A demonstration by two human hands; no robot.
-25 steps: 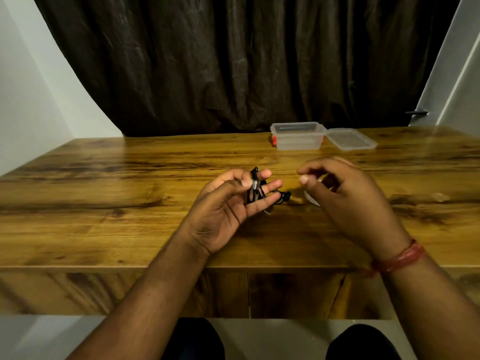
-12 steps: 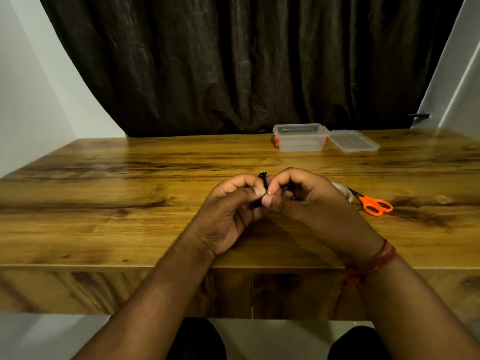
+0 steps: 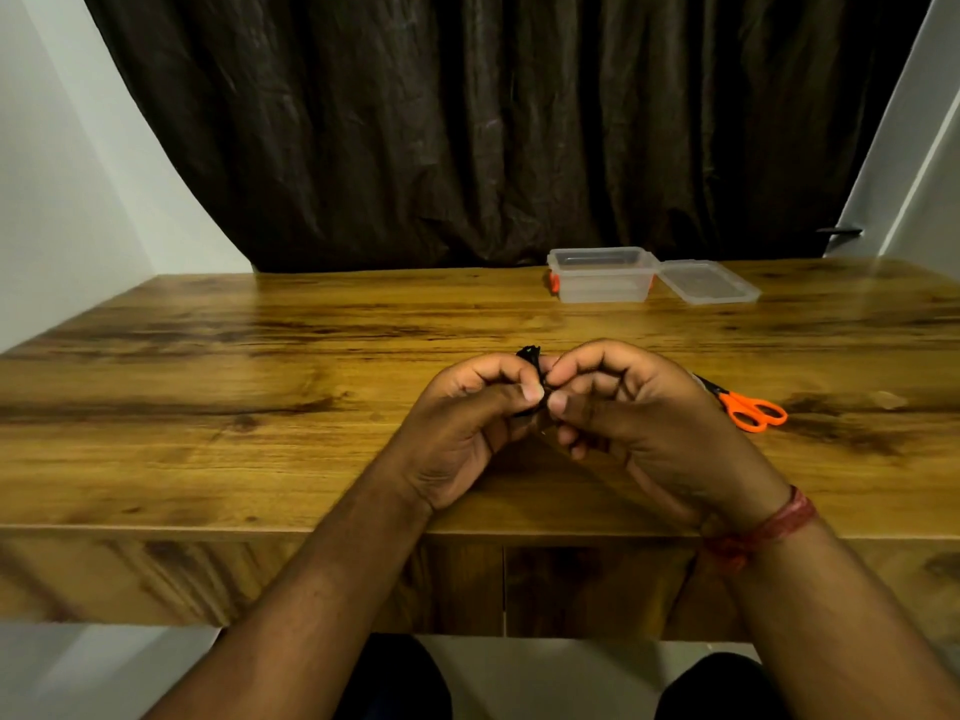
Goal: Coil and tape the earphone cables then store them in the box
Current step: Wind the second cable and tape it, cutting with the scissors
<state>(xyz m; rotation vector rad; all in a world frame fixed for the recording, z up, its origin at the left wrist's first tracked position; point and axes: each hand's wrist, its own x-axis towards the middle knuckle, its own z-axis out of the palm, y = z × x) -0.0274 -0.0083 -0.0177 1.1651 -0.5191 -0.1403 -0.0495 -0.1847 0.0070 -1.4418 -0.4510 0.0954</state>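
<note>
A small bundle of black earphone cable [image 3: 531,354] sticks up between my two hands above the middle of the wooden table [image 3: 260,387]. My left hand [image 3: 462,423] pinches the bundle with thumb and curled fingers. My right hand [image 3: 628,407] meets it from the right, thumb and fingertips pressed on the same bundle. Most of the cable is hidden by the fingers. Tape is not visible. A clear plastic box [image 3: 602,275] stands open at the far edge of the table.
The box's clear lid [image 3: 709,283] lies flat just right of the box. Orange-handled scissors [image 3: 753,410] lie on the table right of my right hand, their blades partly behind it. A dark curtain hangs behind the table.
My right hand moved left from an open spot beside the cable and closed onto the bundle that my left hand holds. The scissors came into sight as it moved off.
</note>
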